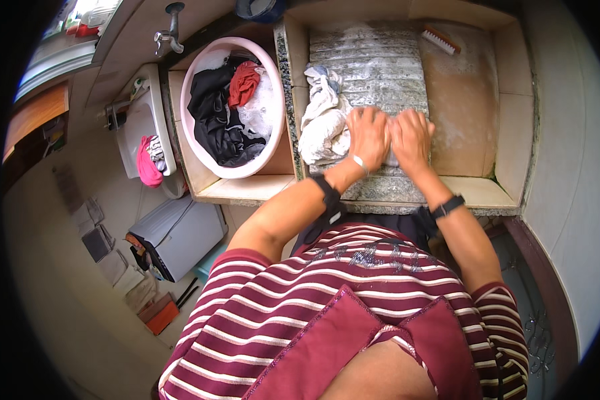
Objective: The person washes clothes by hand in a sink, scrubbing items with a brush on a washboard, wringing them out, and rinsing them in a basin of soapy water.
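Note:
My left hand [368, 137] and my right hand [409, 137] are side by side on a ridged stone washboard [380, 65], their fingers curled down. A strip of pale wet cloth shows between them and joins or lies beside the bunched white cloth [325, 135] to the left. Both hands press or grip this cloth; what is under the fingers is hidden. A pink-white oval tub [275, 145] stands left of the washboard, holding black clothes [212, 105], a red cloth [243, 84] and suds. A brush [440, 40] with white bristles lies at the basin's upper right.
A tiled ledge and stone rim [286, 85] separate tub and washboard. A metal tap [172, 35] is on the wall above the tub. Further left are a white sink [142, 120] with a pink cloth [149, 165] over its edge, and a grey appliance [180, 237]. A blue bucket [261, 10] stands behind.

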A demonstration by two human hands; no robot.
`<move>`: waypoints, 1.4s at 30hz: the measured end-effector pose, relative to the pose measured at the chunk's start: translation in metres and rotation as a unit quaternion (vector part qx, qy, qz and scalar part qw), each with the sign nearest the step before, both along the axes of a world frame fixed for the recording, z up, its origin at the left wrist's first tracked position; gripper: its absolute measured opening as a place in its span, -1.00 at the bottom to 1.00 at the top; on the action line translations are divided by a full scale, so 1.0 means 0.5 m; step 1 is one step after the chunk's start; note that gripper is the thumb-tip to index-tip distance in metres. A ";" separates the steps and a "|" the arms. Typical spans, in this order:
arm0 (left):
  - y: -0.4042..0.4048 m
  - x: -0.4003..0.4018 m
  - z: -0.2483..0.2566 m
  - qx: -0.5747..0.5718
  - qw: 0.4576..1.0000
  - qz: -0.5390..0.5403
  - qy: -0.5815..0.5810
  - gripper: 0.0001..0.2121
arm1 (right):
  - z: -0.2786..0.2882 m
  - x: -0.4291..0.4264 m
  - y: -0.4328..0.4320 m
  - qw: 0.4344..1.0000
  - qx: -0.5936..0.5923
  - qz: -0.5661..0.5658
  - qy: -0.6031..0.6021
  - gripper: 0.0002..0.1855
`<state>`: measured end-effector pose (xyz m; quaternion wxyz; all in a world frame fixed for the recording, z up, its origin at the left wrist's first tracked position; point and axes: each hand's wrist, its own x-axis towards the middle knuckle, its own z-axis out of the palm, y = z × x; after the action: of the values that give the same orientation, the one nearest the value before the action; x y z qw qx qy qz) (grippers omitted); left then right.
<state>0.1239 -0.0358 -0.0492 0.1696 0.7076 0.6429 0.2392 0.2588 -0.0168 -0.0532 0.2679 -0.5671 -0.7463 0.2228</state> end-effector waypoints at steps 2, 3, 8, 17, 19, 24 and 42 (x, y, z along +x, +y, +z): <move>-0.034 -0.002 0.003 0.000 1.000 -0.028 -0.011 -0.88 | 0.008 0.004 -0.045 1.000 0.025 -0.004 -0.001 -0.81; -0.051 -0.001 -0.002 -0.021 0.999 -0.032 0.010 -0.88 | 0.006 0.003 -0.060 1.000 0.021 0.002 -0.010 -0.79; 0.114 0.008 -0.003 -0.167 0.973 -0.040 0.153 -0.79 | -0.055 -0.010 0.078 0.996 0.040 -0.051 -0.062 -0.74; 0.193 -0.250 -0.010 -0.354 0.918 0.011 0.176 -0.53 | -0.056 0.021 0.034 0.916 -0.330 -0.068 0.217 -0.55; 0.184 -0.278 -0.023 -0.303 0.947 -0.020 0.105 -0.60 | -0.014 0.008 0.012 0.764 -0.487 -0.149 0.396 -0.58; 0.152 -0.365 0.138 -0.235 0.888 0.088 -0.387 -0.73 | 0.154 -0.057 -0.027 0.627 -0.553 -0.125 0.533 -0.66; 0.007 -0.805 0.450 0.111 0.825 -0.005 -0.554 -0.79 | 0.210 -0.599 0.037 0.920 -0.268 0.174 0.226 -0.14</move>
<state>-0.2785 -0.0322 0.1760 0.4187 0.4730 0.4065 0.6600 -0.0408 0.0018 0.0516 0.2242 -0.4136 -0.6653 0.5797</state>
